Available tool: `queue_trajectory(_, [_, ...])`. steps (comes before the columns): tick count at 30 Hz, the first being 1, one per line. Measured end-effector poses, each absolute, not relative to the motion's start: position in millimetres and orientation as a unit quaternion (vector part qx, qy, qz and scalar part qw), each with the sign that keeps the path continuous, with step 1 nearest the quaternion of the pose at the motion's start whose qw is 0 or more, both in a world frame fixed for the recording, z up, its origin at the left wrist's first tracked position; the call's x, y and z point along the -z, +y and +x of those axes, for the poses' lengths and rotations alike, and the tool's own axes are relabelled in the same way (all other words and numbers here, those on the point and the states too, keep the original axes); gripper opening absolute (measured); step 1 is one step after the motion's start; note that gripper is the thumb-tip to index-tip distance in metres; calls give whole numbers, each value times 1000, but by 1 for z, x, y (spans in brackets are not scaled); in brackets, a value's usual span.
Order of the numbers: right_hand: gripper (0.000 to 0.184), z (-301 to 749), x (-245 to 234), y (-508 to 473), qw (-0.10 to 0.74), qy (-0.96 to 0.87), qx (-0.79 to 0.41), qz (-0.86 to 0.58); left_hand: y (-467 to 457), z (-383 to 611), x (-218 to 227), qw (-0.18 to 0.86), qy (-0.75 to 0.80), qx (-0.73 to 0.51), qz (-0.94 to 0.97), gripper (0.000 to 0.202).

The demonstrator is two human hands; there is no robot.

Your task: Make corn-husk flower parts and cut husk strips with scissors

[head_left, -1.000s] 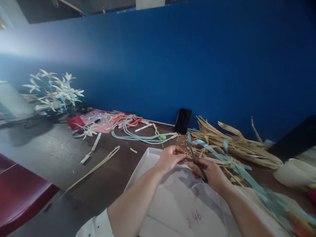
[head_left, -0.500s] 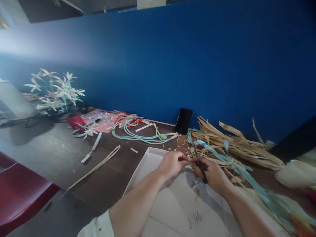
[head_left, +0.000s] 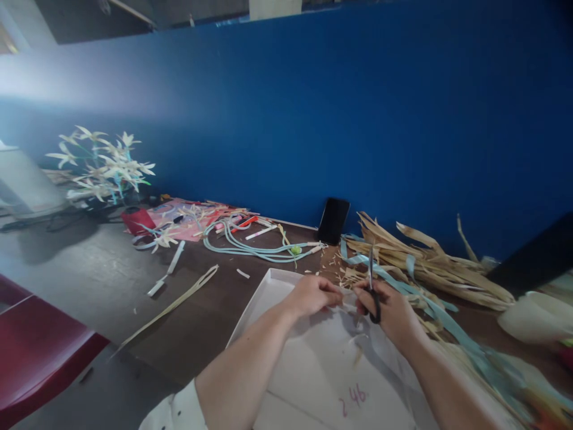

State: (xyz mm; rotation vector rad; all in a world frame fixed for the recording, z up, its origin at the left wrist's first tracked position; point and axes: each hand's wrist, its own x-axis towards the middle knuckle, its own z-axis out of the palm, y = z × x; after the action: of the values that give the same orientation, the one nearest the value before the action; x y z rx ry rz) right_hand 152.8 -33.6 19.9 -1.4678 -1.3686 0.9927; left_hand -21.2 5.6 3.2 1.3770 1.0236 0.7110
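Note:
My right hand (head_left: 389, 307) is closed on a pair of scissors (head_left: 370, 266), their dark handle at the palm and their blades pointing up. Facing it, my left hand (head_left: 313, 295) pinches a thin pale strip (head_left: 347, 305), mostly hidden by the fingers. A small gap separates the fingertips of the two hands. Both are over the far part of a shallow white box lid (head_left: 286, 276), which has red handwritten numbers on its bottom. Small pale scraps (head_left: 358, 352) lie in the lid.
Dried corn husks (head_left: 430, 269) and light-blue ribbon (head_left: 465, 337) lie to the right, near a white cup (head_left: 537, 316). A phone (head_left: 333, 220) leans on the blue partition (head_left: 286, 119). Pale-blue cords (head_left: 264, 254), a long husk strip (head_left: 174, 304) and husk flowers (head_left: 107, 164) are leftward.
My hands have drawn apart slightly, my right hand shifting right. The scissors have swung from a slant to nearly upright. My left hand has barely moved.

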Motion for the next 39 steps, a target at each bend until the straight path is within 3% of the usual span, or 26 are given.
queue_trajectory(7, [37, 151, -21, -35, 366, -609, -410, -571, 8, -22, -10, 682, 419, -425, 422, 21])
queue_trajectory(13, [37, 148, -16, -36, 282, -656, -428, -554, 6, -20, -16, 686, 410, -463, 383, 17])
queue_trajectory(22, [30, 146, -11, -38, 279, -675, -414, -543, 4, -19, -15, 704, 403, -447, 377, 11])
queue_trajectory(39, [36, 151, -8, -35, 302, -665, -416, -542, 2, -19, -15, 730, 371, -434, 376, 17])
